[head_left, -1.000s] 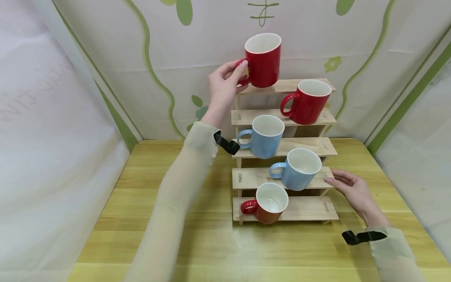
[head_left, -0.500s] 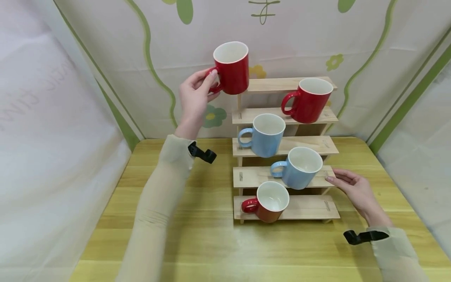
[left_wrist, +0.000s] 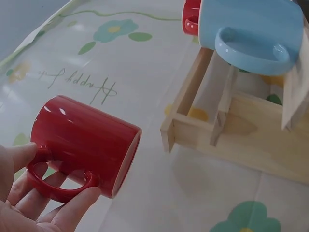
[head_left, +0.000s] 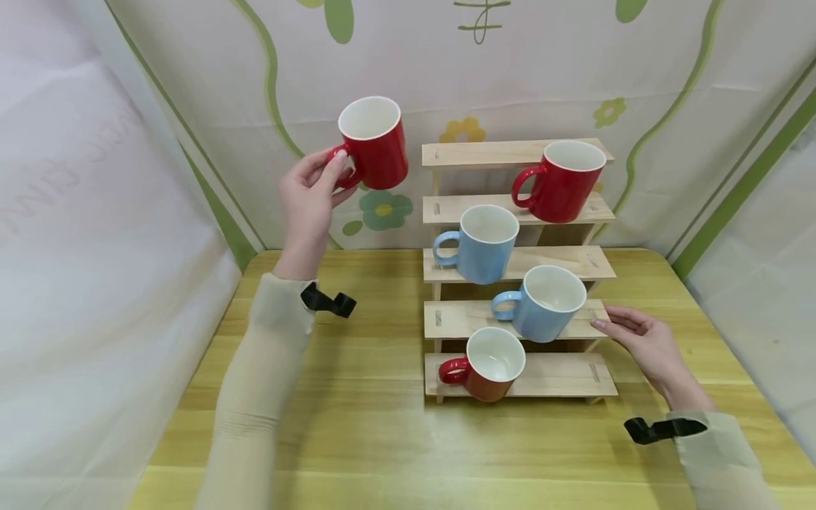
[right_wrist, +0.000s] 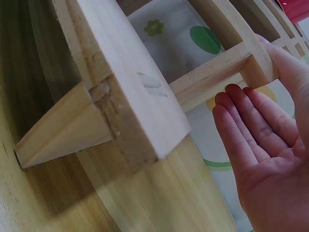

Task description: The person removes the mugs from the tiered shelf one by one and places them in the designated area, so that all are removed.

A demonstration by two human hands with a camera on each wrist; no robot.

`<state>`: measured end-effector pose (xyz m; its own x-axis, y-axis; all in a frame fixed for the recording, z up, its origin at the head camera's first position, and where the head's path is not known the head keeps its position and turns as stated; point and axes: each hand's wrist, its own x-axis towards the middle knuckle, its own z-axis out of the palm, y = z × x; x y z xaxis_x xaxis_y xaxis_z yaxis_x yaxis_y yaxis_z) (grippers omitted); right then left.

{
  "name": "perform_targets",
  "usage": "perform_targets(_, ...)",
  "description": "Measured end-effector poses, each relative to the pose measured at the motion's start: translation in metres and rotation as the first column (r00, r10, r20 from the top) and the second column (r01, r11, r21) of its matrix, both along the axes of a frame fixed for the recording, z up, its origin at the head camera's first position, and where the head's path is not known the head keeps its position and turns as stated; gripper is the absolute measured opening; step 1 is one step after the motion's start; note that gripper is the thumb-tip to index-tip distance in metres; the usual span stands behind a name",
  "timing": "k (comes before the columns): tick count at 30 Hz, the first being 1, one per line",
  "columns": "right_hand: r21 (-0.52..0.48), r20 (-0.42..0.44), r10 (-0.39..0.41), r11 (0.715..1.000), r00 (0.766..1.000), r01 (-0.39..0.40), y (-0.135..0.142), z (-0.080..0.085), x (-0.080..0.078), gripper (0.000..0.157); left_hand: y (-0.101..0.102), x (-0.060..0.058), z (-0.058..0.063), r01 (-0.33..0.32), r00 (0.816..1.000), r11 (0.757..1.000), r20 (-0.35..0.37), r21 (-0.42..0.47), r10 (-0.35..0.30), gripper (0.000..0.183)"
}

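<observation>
My left hand (head_left: 310, 200) holds a red mug (head_left: 377, 152) by its handle, in the air left of a wooden tiered stand (head_left: 519, 154). In the left wrist view, the thumb and fingers are around the handle of this red mug (left_wrist: 84, 140). My right hand (head_left: 647, 347) grips the right end of the stand's second tier from the bottom. From the right wrist view, my right hand (right_wrist: 270, 130) has its thumb at the tier's edge and its fingers beneath. Another red mug (head_left: 564, 184) sits on the second tier from the top.
Lower tiers carry a light blue mug (head_left: 481, 251), a second light blue mug (head_left: 542, 312) and, lowest, a red mug with white inside (head_left: 487, 375). The stand rests on a wood-grain table (head_left: 357, 425). Printed cloth (head_left: 210, 64) hangs behind and at the sides.
My left hand has carried the red mug from above the top tier leftward and lower, off the stand. The right hand stays at the stand's edge.
</observation>
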<state>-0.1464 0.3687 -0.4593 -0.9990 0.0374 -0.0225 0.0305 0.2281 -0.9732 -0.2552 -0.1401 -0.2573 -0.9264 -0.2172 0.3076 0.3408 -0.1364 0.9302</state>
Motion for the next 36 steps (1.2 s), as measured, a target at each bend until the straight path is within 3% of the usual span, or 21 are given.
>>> perform_targets(9,-0.021,-0.004,0.006,1.0,1.0,-0.006,0.0,-0.003,0.0,0.032,-0.027,0.012,-0.029,-0.057,0.998,0.998,0.017,0.004,0.057,0.034)
perform_targets(25,-0.017,-0.008,-0.037,0.999,0.999,0.036,0.002,-0.001,0.005,0.03,-0.068,0.034,-0.09,-0.172,0.978,0.985,0.122,-0.001,0.171,0.037)
perform_targets(36,-0.116,-0.008,-0.052,0.992,0.999,0.051,0.003,0.002,0.008,0.04,-0.09,0.045,-0.122,-0.226,0.956,0.973,0.206,0.053,0.211,0.04)
